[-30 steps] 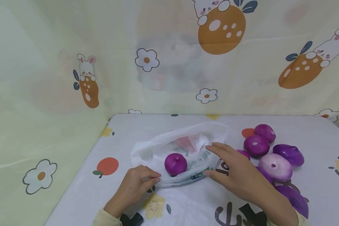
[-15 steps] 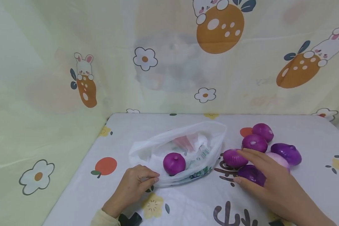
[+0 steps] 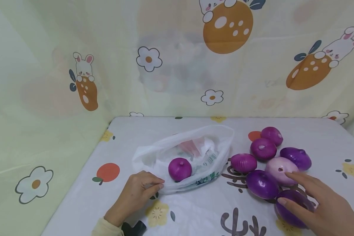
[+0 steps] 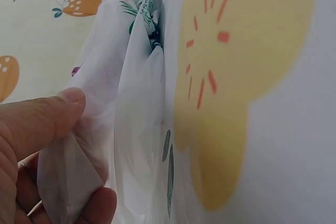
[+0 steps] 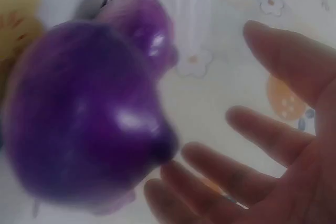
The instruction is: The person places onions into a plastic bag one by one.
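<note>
A white plastic bag (image 3: 162, 147) lies with its mouth gaping, one purple onion (image 3: 180, 169) inside. My left hand (image 3: 135, 195) pinches the bag's near left edge; in the left wrist view the bag's film (image 4: 139, 108) runs between thumb and fingers of the hand (image 4: 47, 145). My right hand (image 3: 327, 206) is spread over the nearest dark purple onion (image 3: 293, 208) at the right, fingers apart. The right wrist view shows that hand (image 5: 262, 145) with relaxed fingers beside a large purple onion (image 5: 84, 114), gripping nothing; contact is unclear.
Several more onions cluster right of the bag, among them a pale one (image 3: 280, 170), a dark one (image 3: 262, 184) and a small magenta one (image 3: 243, 163). A black object (image 3: 134, 228) lies by the left sleeve. A patterned curtain (image 3: 177, 65) hangs behind the table.
My right hand has moved from beside the bag to the right, over the onions, uncovering several of them. The left hand keeps its pinch on the bag, and the view has shifted slightly.
</note>
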`<state>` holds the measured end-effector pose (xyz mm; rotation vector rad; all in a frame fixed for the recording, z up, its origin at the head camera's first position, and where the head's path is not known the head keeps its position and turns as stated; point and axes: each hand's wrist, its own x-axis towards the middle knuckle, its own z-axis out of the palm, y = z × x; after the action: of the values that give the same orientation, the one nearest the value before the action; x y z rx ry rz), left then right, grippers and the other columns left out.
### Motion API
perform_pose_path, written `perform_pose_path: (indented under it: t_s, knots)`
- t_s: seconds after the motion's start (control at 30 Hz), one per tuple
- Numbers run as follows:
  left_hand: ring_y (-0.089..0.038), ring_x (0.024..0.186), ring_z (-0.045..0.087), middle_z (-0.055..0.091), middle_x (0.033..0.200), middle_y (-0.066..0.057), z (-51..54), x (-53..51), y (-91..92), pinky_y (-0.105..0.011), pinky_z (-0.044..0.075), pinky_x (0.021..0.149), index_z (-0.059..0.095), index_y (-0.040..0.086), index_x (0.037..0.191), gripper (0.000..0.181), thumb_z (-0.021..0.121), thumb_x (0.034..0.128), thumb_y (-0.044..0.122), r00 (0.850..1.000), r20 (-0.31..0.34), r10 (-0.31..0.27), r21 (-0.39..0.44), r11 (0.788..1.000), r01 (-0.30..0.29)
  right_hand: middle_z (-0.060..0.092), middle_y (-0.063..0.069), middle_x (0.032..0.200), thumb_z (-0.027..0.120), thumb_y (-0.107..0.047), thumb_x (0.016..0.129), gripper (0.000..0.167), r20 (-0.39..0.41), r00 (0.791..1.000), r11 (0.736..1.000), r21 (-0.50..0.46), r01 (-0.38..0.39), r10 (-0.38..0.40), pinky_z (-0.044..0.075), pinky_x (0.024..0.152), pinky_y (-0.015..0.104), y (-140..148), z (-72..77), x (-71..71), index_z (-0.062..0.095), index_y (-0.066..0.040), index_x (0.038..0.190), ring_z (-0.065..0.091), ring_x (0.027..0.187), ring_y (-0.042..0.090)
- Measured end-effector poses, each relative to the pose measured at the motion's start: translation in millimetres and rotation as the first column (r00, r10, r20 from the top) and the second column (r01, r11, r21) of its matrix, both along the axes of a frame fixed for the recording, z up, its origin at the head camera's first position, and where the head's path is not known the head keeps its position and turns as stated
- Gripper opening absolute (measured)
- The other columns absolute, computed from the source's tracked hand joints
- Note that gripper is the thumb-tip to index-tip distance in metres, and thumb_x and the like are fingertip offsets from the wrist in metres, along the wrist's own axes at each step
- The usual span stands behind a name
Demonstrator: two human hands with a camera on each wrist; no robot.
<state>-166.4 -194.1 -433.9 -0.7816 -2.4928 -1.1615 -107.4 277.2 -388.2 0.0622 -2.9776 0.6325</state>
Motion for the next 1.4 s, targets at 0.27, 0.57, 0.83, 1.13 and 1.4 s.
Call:
perform_pose_path:
  t_s: [0.27, 0.57, 0.83, 1.13, 1.4]
  knots:
    - [-0.003, 0.08, 0.064, 0.079, 0.089, 0.005, 0.3, 0.5, -0.4, -0.023, 0.054, 0.066, 0.084, 0.012, 0.097, 0.012, 0.083, 0.0864, 0.006, 1.0, 0.016, -0.007, -0.004, 1.0, 0.008, 0.059, 0.035, 0.131, 0.093, -0.04, 0.077, 0.079, -0.091, 0.996, 1.0, 0.013, -0.001, 0.002, 0.058, 0.066, 0.058, 19, -23.7, 4.5, 0.059, 0.0, 0.137, 0.058, 0.111, 0.058]
    - [-0.003, 0.08, 0.064, 0.079, 0.089, 0.003, 0.1, 1.3, 0.0, -0.023, 0.054, 0.066, 0.084, 0.012, 0.097, 0.011, 0.083, 0.0874, 0.007, 1.0, 0.03, -0.001, -0.009, 1.0, 0.001, 0.05, 0.04, 0.137, 0.078, -0.066, 0.082, 0.103, 0.252, 0.968, 0.998, 0.06, 0.001, -0.016, 0.059, 0.078, 0.059, 25, -36.0, -0.7, 0.045, 0.005, 0.15, 0.051, 0.115, 0.06]
    - [-0.003, 0.08, 0.065, 0.079, 0.089, 0.003, -0.3, 2.2, 0.6, -0.023, 0.055, 0.066, 0.084, 0.011, 0.098, 0.013, 0.083, 0.0864, 0.006, 0.999, 0.041, 0.008, -0.009, 1.0, -0.008, 0.047, 0.042, 0.139, 0.075, -0.077, 0.076, 0.118, 0.321, 0.946, 0.994, 0.102, 0.022, -0.054, 0.055, 0.083, 0.066, 29, -49.0, -2.4, 0.039, 0.005, 0.154, 0.048, 0.117, 0.064]
    - [-0.004, 0.081, 0.066, 0.08, 0.09, 0.001, 0.1, 2.0, -0.6, -0.023, 0.055, 0.066, 0.084, 0.011, 0.098, 0.013, 0.083, 0.0866, 0.006, 0.999, 0.034, -0.005, -0.014, 1.0, 0.006, 0.046, 0.043, 0.138, 0.078, -0.077, 0.073, 0.125, 0.378, 0.922, 0.991, 0.124, 0.039, -0.083, 0.054, 0.082, 0.068, 29, -50.6, -2.0, 0.034, 0.005, 0.156, 0.05, 0.115, 0.062]
    - [-0.005, 0.081, 0.066, 0.08, 0.091, 0.003, 1.4, 1.2, -0.7, -0.024, 0.056, 0.067, 0.084, 0.011, 0.098, 0.014, 0.084, 0.0853, 0.004, 1.0, 0.018, -0.002, -0.012, 1.0, 0.002, 0.045, 0.043, 0.138, 0.076, -0.079, 0.072, 0.127, 0.376, 0.922, 0.991, 0.127, 0.05, -0.095, 0.052, 0.084, 0.069, 29, -52.6, -1.6, 0.033, 0.005, 0.157, 0.048, 0.116, 0.063]
